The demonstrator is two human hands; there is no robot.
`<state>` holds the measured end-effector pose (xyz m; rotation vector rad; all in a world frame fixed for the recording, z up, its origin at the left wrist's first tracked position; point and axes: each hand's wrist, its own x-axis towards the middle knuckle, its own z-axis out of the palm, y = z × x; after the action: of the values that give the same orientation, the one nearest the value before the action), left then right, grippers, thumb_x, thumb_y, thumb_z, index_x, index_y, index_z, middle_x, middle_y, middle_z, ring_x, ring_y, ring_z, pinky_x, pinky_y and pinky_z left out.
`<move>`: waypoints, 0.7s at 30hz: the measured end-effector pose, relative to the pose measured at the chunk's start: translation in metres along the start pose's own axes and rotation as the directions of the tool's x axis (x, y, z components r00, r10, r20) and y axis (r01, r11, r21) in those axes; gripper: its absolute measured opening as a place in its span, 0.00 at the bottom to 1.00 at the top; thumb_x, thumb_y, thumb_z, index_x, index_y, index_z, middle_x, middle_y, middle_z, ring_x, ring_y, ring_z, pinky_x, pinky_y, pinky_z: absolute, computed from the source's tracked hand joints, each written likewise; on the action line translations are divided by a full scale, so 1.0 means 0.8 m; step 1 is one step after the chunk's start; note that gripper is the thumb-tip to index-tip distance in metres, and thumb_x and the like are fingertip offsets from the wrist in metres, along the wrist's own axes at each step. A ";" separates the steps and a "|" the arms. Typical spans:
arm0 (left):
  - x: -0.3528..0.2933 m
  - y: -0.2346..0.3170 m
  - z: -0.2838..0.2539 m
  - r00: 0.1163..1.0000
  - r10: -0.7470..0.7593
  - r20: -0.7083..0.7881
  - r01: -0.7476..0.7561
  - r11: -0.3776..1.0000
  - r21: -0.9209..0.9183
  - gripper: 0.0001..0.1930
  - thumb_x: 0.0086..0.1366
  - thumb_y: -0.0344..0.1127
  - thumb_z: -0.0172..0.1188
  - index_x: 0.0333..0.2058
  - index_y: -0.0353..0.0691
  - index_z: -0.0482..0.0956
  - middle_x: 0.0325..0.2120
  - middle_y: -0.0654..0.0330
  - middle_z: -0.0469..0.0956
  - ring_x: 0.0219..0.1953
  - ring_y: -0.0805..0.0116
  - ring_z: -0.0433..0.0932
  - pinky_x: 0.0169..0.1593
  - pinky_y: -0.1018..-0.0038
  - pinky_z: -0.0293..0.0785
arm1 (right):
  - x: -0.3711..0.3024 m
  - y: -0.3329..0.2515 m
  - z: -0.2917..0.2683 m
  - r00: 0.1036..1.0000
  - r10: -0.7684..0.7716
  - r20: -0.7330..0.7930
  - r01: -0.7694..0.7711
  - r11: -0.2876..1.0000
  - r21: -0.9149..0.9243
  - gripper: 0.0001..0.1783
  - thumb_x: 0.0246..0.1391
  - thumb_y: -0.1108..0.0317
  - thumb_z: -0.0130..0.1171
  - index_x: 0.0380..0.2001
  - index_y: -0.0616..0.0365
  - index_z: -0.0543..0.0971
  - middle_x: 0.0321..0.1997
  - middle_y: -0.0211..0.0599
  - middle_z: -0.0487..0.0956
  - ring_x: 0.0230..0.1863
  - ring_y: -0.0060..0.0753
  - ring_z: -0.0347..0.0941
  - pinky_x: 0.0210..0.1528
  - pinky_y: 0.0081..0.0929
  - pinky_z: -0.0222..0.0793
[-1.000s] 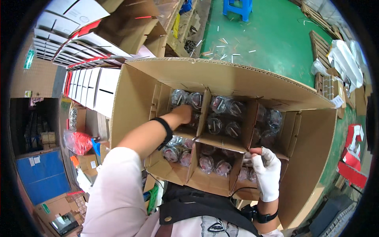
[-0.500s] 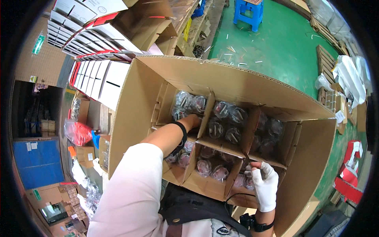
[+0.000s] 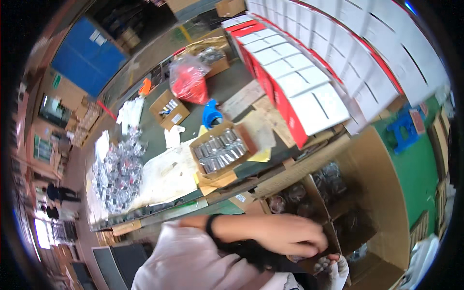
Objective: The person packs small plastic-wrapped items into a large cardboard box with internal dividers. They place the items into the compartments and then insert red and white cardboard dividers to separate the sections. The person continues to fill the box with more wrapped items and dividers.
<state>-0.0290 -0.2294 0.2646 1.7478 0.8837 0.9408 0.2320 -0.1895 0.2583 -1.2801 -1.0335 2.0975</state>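
Note:
My left hand reaches across over the near cells of a large brown carton, its fingers bent downward and smeared by motion. Whatever might be under those fingers is hidden. Close beside it, at the lower edge, my right hand wears a white glove with the fingertips bare. Its fingers are curled in, and what they hold, if anything, cannot be made out. Cardboard dividers split the carton into cells. Round items in clear plastic wrap lie in them.
Left of the carton stands a workbench with a small box of shiny metal cylinders, a red plastic bag and a heap of plastic-wrapped pieces. White and red boxes are stacked behind the carton. A blue stool stands on the green floor.
The view has swung left toward the workbench, so the carton now sits at the lower right. My left hand has come out of the far-left cell and nearer my right hand.

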 end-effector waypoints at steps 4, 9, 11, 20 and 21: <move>-0.188 -0.009 -0.126 0.600 -0.635 -0.487 0.611 0.756 -0.234 0.11 0.66 0.37 0.55 0.39 0.35 0.78 0.31 0.57 0.81 0.32 0.65 0.80 0.36 0.69 0.76 | -0.004 -0.018 0.084 0.991 0.078 0.111 -0.081 0.997 0.018 0.11 0.59 0.65 0.57 0.41 0.61 0.74 0.30 0.38 0.76 0.27 0.28 0.70 0.32 0.22 0.69; -0.345 -0.161 -0.245 0.858 -0.322 -0.400 0.499 0.339 0.797 0.12 0.50 0.28 0.58 0.36 0.44 0.79 0.37 0.63 0.76 0.47 0.61 0.74 0.50 0.68 0.67 | 0.024 -0.017 0.188 0.961 0.114 0.251 -0.087 0.989 -0.117 0.11 0.59 0.65 0.56 0.41 0.62 0.75 0.32 0.40 0.77 0.30 0.27 0.72 0.35 0.23 0.71; -0.355 -0.181 -0.249 0.831 -0.488 -0.267 0.395 0.180 0.901 0.13 0.48 0.31 0.62 0.36 0.48 0.79 0.39 0.67 0.75 0.48 0.67 0.73 0.52 0.71 0.64 | 0.054 -0.015 0.221 0.893 0.191 0.407 -0.060 0.948 -0.311 0.10 0.56 0.70 0.55 0.39 0.66 0.77 0.34 0.39 0.80 0.36 0.27 0.75 0.42 0.23 0.71; -0.313 -0.174 -0.282 0.585 -0.810 0.035 0.068 0.092 0.993 0.24 0.38 0.45 0.70 0.38 0.50 0.77 0.36 0.70 0.74 0.46 0.72 0.73 0.50 0.70 0.58 | 0.105 0.035 0.416 0.700 0.258 0.666 0.251 0.784 -0.568 0.12 0.57 0.70 0.55 0.40 0.67 0.77 0.34 0.37 0.82 0.35 0.19 0.77 0.41 0.19 0.73; -0.321 -0.174 -0.281 0.640 -0.768 0.031 0.076 0.104 0.992 0.23 0.39 0.44 0.69 0.38 0.50 0.78 0.36 0.70 0.75 0.46 0.71 0.73 0.50 0.70 0.58 | 0.105 0.053 0.426 0.699 0.171 0.694 0.366 0.748 -0.553 0.11 0.56 0.69 0.56 0.38 0.65 0.78 0.32 0.42 0.82 0.33 0.24 0.79 0.39 0.22 0.74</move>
<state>-0.3633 -0.3225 0.1414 2.2332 1.6309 -0.8858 -0.1100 -0.2769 0.2753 -0.5420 -2.3120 2.2457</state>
